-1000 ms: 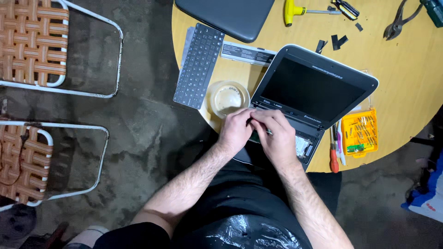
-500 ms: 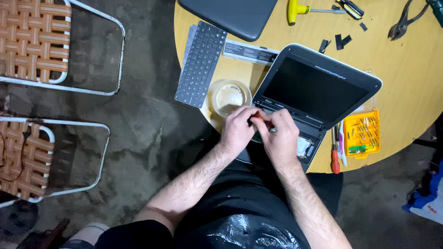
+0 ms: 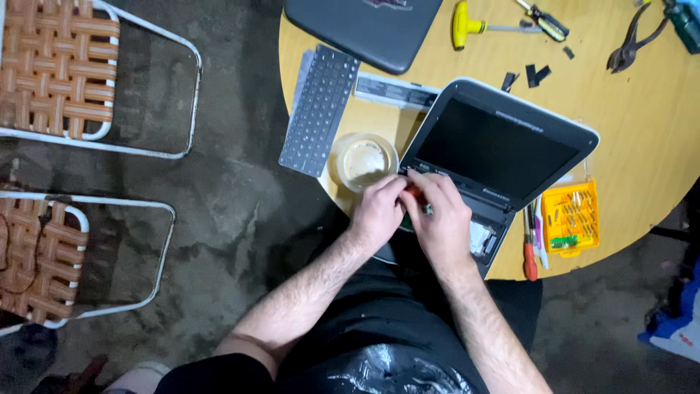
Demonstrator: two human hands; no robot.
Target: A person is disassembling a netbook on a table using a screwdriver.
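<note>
Both hands are pressed together over the open laptop's base [image 3: 477, 230], the left hand [image 3: 379, 211] and right hand [image 3: 441, 219] pinching a small red-handled screwdriver [image 3: 415, 194] between them, its axis pointing toward the screen.

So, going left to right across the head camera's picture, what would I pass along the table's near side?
Detached grey keyboard → round clear tub → left hand → right hand, on the open laptop's base → red-handled screwdriver → orange bit case.
</note>
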